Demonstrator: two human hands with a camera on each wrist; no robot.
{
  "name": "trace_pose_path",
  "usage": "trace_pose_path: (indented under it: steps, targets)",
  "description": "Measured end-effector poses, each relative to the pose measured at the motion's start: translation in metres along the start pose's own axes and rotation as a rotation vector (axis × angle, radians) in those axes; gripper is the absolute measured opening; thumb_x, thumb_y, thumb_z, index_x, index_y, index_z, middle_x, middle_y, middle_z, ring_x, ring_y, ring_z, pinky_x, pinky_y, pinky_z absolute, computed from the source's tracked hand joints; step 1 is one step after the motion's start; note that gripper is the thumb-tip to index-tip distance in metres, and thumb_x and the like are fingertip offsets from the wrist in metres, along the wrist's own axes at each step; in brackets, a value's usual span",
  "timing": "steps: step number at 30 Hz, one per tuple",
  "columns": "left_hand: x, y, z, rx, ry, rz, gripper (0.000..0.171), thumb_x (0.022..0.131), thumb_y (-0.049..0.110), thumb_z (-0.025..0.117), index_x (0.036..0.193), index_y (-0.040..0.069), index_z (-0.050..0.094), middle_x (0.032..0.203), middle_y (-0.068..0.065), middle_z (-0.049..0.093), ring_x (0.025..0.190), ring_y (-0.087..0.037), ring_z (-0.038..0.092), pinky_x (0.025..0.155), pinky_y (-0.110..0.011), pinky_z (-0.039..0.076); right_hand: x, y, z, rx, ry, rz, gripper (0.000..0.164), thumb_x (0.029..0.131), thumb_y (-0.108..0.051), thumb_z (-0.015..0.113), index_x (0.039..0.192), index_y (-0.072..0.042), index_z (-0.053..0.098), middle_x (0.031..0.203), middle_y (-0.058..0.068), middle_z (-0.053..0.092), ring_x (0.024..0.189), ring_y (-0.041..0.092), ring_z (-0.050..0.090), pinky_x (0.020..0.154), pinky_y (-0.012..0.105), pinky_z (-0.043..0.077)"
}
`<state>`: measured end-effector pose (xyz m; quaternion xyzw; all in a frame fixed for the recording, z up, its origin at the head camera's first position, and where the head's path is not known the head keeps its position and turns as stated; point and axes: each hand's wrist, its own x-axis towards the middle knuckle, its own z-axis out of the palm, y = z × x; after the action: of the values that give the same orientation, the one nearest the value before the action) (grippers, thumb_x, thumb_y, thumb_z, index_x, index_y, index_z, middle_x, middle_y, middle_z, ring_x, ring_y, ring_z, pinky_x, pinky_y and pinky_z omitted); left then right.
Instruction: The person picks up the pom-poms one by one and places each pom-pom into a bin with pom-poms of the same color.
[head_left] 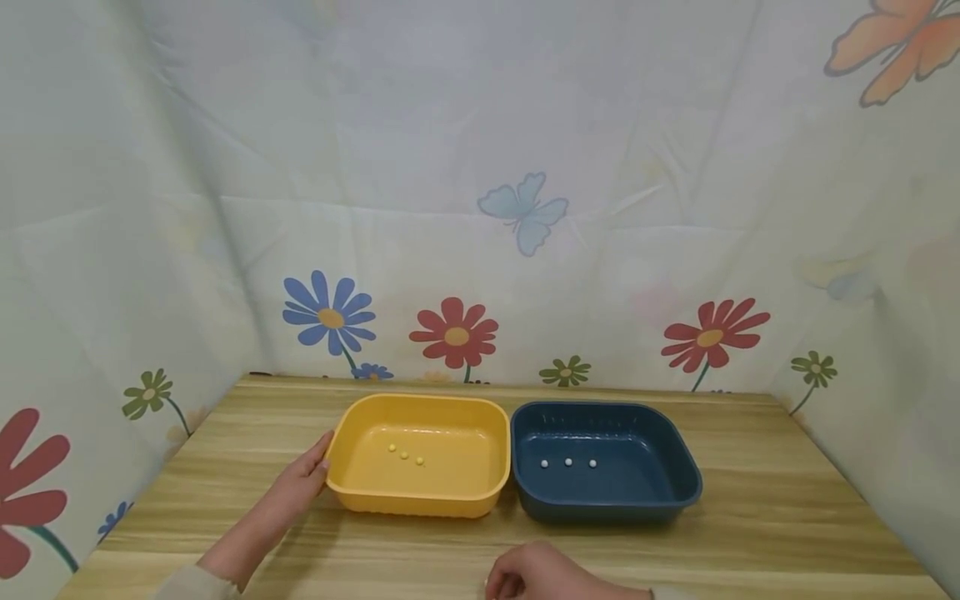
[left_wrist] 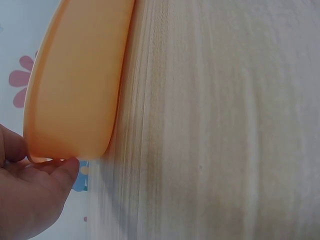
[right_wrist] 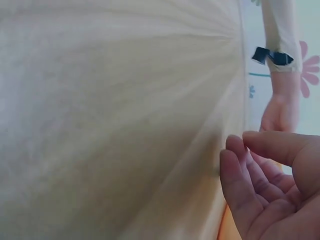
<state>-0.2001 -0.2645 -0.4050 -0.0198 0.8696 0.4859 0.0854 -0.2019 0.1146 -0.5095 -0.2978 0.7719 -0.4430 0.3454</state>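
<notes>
My left hand [head_left: 303, 473] grips the left edge of a yellow plastic basin [head_left: 420, 505]. In the left wrist view, the thumb and fingers [left_wrist: 64, 172] of that hand are at the basin's rim. Three small yellow balls [head_left: 404, 456] lie in a slanting row inside. Close on its right stands a dark blue basin [head_left: 607, 510] with three small white balls [head_left: 568, 462]. My right hand [head_left: 542, 573] is low over the near part of the table, fingers loosely bent. A tiny pale speck shows by its fingertips in the right wrist view, too blurred to name; nothing shows between thumb and fingers.
Both basins stand on a wood-grain table [head_left: 757, 500]. Behind it and along both sides hangs a pale cloth backdrop [head_left: 420, 167] printed with flowers and butterflies. A dark strap [right_wrist: 280, 58] is on the left sleeve in the right wrist view.
</notes>
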Motion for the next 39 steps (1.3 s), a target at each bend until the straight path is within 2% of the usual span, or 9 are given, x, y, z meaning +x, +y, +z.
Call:
trace_pose_path:
  steps: [2,6,9,12,18,19,26,32,39]
  targets:
    - [-0.001,0.000,0.000,0.006,0.000,0.007,0.056,0.111,0.006,0.029,0.160,-0.009,0.007,0.165,-0.033,0.011,0.154,-0.047,0.021,0.123,-0.055,0.034,-0.005,-0.008,-0.004,0.056,0.001,0.020,0.005,0.089,-0.027,0.078,0.093,-0.024,0.076,0.081,-0.010,0.073,0.073,0.002,0.065,0.067,0.018,0.055]
    - [0.000,-0.001,0.000,0.012,-0.006,0.012,0.056,0.111,0.006,0.029,0.160,-0.008,0.006,0.166,-0.033,0.012,0.153,-0.045,0.024,0.121,-0.053,0.040,-0.024,-0.054,-0.011,0.091,0.052,0.022,0.006,0.089,-0.008,0.073,0.092,-0.012,0.077,0.081,-0.003,0.073,0.072,0.003,0.062,0.065,0.014,0.052]
    - [0.000,-0.001,0.000,0.010,-0.007,0.008,0.056,0.111,0.006,0.028,0.160,-0.008,0.006,0.166,-0.033,0.011,0.153,-0.046,0.023,0.121,-0.054,0.039,-0.037,-0.088,-0.015,0.105,0.103,0.015,0.009,0.085,0.003,0.071,0.091,-0.001,0.076,0.079,0.009,0.074,0.068,0.004,0.059,0.060,0.012,0.048]
    - [0.000,0.000,-0.001,0.008,-0.007,0.000,0.056,0.111,0.006,0.028,0.161,-0.008,0.006,0.166,-0.033,0.010,0.154,-0.045,0.021,0.121,-0.055,0.038,-0.043,-0.104,-0.019,0.141,0.128,0.021,0.009,0.083,0.006,0.071,0.091,0.004,0.074,0.077,0.013,0.073,0.063,0.004,0.058,0.057,0.011,0.048]
    - [0.000,0.000,0.000,-0.002,-0.008,-0.011,0.057,0.111,0.007,0.028,0.161,-0.007,0.006,0.166,-0.032,0.009,0.155,-0.047,0.018,0.123,-0.056,0.033,-0.046,-0.112,-0.035,0.181,0.130,0.067,0.008,0.088,0.000,0.072,0.095,0.002,0.073,0.076,0.001,0.071,0.064,0.008,0.062,0.061,0.018,0.057]
    - [0.000,0.000,0.000,0.015,0.002,-0.011,0.056,0.111,0.008,0.029,0.161,-0.007,0.008,0.166,-0.033,0.011,0.154,-0.047,0.020,0.123,-0.055,0.035,-0.047,-0.113,-0.038,0.183,0.132,0.071,0.008,0.088,0.000,0.072,0.095,0.002,0.073,0.076,0.000,0.071,0.065,0.008,0.063,0.062,0.020,0.059]
    - [-0.001,0.002,-0.001,-0.002,-0.007,-0.019,0.057,0.111,0.008,0.027,0.161,-0.006,0.005,0.167,-0.032,0.007,0.155,-0.047,0.017,0.124,-0.056,0.030,-0.050,-0.123,-0.058,0.184,0.115,0.078,0.010,0.091,-0.003,0.072,0.099,0.002,0.073,0.080,0.001,0.071,0.069,0.009,0.065,0.068,0.024,0.063]
    - [-0.002,0.003,0.000,0.009,-0.004,-0.026,0.056,0.112,0.008,0.028,0.162,-0.005,0.005,0.167,-0.031,0.008,0.155,-0.047,0.017,0.124,-0.057,0.033,-0.051,-0.131,-0.075,0.158,0.099,0.085,0.014,0.093,-0.007,0.073,0.103,0.002,0.072,0.083,0.003,0.072,0.072,0.011,0.068,0.073,0.026,0.065]
    - [-0.002,0.001,0.000,0.017,0.001,-0.022,0.056,0.112,0.008,0.029,0.162,-0.005,0.006,0.166,-0.032,0.010,0.155,-0.046,0.020,0.123,-0.056,0.035,-0.055,-0.141,-0.097,0.127,0.053,0.043,0.017,0.094,-0.009,0.073,0.105,0.004,0.070,0.085,0.001,0.073,0.073,0.011,0.069,0.076,0.030,0.067]
